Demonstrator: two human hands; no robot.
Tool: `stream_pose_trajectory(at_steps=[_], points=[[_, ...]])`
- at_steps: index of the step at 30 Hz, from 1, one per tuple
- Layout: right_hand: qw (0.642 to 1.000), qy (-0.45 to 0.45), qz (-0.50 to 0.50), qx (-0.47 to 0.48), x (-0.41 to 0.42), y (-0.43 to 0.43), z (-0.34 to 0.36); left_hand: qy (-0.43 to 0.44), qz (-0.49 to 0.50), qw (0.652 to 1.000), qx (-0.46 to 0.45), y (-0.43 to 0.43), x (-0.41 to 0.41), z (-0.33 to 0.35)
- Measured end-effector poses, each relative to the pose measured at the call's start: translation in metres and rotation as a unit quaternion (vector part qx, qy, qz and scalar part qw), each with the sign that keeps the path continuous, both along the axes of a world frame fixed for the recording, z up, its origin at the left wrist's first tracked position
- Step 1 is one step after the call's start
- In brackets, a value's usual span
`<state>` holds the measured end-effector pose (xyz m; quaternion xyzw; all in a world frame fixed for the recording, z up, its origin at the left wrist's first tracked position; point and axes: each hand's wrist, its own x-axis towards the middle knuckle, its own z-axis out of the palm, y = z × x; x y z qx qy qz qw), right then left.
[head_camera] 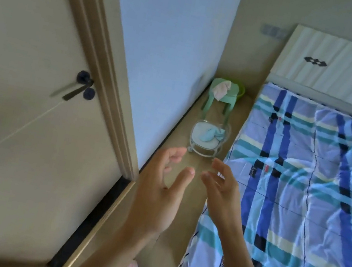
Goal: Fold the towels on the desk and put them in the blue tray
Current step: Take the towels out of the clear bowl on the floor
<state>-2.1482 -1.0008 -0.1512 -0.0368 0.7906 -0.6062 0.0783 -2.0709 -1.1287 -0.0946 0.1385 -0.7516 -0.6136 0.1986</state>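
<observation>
Narrow floor [241,112] strip between wall [171,62] and bed [299,202], that's all the room we've got. Our left hand [160,191] and right hand [221,188] are both loose-fingered, empty. The blue towel [211,135] sits on the cart [199,129] just ahead, pink towel [221,89] on the stool [229,97] beyond.

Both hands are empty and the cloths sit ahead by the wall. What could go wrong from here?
1. The round cart holding the blue towel seems to stand on casters; a tug from the left hand or right hand may roll it.
2. The pink cloth hangs over the edge of the green stool behind the cart and may slip off.
3. No desk or blue tray is in view, so placement cannot be checked.
</observation>
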Motion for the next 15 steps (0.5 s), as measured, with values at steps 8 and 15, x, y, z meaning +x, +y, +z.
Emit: stream_pose_trajectory(at_steps=[8, 15], points=[[0.997, -0.015, -0.080, -0.005, -0.136, -0.031, -0.022, -0.030, -0.090, 0.995, -0.011, -0.038, -0.160, -0.018], [0.993, -0.044, -0.112, -0.013, -0.294, -0.037, -0.049, -0.070, -0.123, 0.990, -0.024, -0.048, -0.327, -0.042]])
